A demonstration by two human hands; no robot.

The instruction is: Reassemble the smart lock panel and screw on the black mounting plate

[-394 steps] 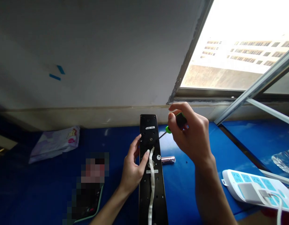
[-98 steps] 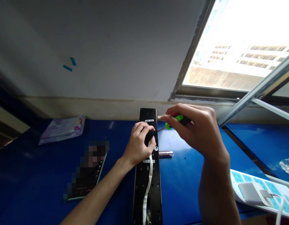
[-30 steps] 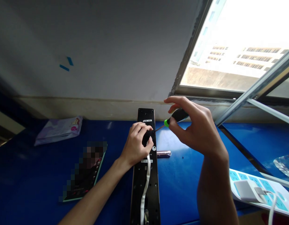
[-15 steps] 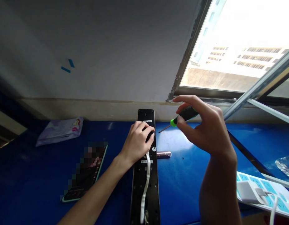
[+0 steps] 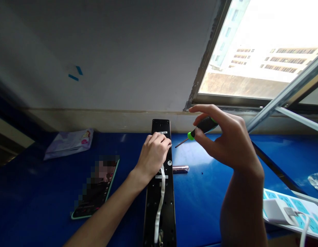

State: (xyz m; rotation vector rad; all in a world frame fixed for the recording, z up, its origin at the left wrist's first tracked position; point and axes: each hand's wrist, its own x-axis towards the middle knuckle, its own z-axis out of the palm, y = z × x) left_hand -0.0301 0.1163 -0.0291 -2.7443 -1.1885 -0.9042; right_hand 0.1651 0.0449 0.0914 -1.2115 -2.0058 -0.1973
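A long black panel (image 5: pixel 161 202) lies lengthwise on the blue table (image 5: pixel 45 192), with a white ribbon cable (image 5: pixel 160 202) running down its middle. My left hand (image 5: pixel 154 154) rests on the panel's upper part, fingers curled over something small and dark that I cannot make out. My right hand (image 5: pixel 223 140) is raised to the right of the panel. It is closed on a small screwdriver (image 5: pixel 197 130) with a black and green handle, whose tip points down-left in the air, clear of the panel.
A short metal cylinder (image 5: pixel 181 168) lies just right of the panel. A phone (image 5: pixel 97 192) lies to the left, a plastic packet (image 5: pixel 68 142) at the far left by the wall. A white and blue power strip (image 5: pixel 293 214) with a plugged adapter sits at the right.
My right hand has lifted the screwdriver up and to the right, away from the panel. My left hand stays on the panel, its fingers curled more closely over the spot.
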